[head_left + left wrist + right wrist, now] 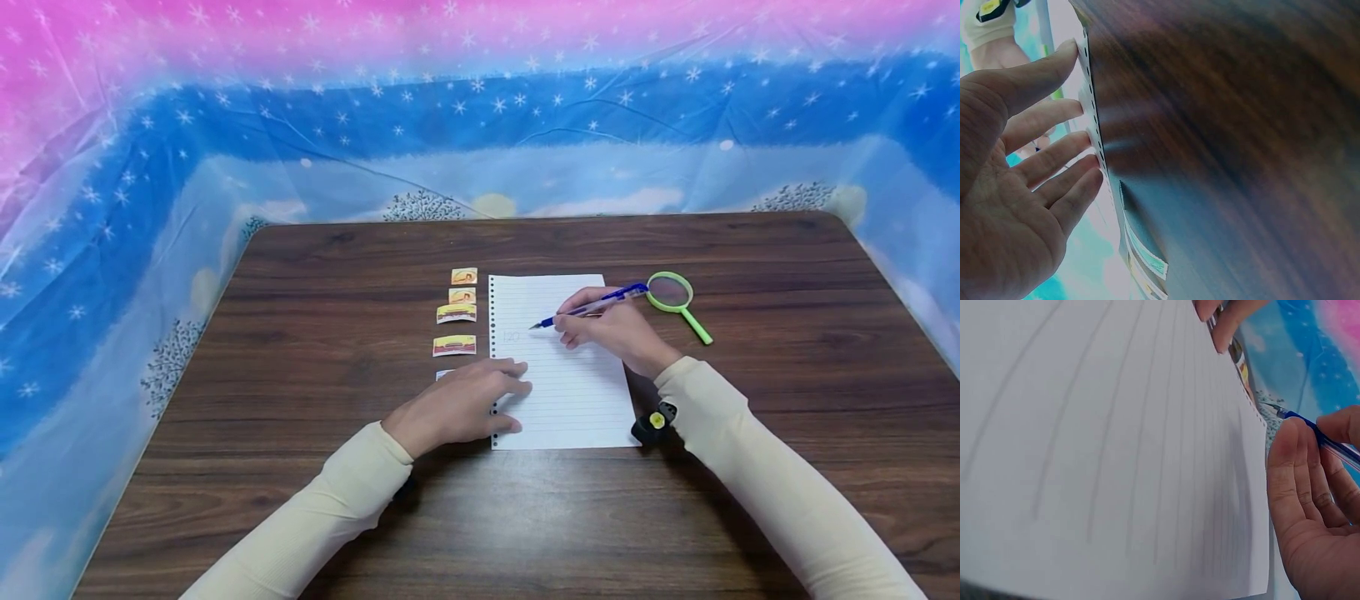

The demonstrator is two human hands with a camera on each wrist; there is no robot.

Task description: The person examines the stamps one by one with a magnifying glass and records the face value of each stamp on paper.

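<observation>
A lined, hole-punched sheet of paper [566, 408] lies on the table. My right hand [611, 329] pinches a blue pen [600, 305] over its upper half, with the tip pointing left. In the right wrist view the pen tip stands apart from the sheet. Faint handwriting [512, 337], looking like "120", is left of the tip. My left hand [468, 402] rests its spread fingertips on the sheet's punched left edge, as the left wrist view [1016, 169] also shows. Part of a small paper slip [444, 375] shows behind that hand; the rest is hidden.
Several small printed cards, among them a yellow one [454, 345], line up left of the sheet. A green magnifying glass [697, 325] lies to its right. A snowflake-patterned cloth [480, 108] hangs behind the dark wooden table [300, 292].
</observation>
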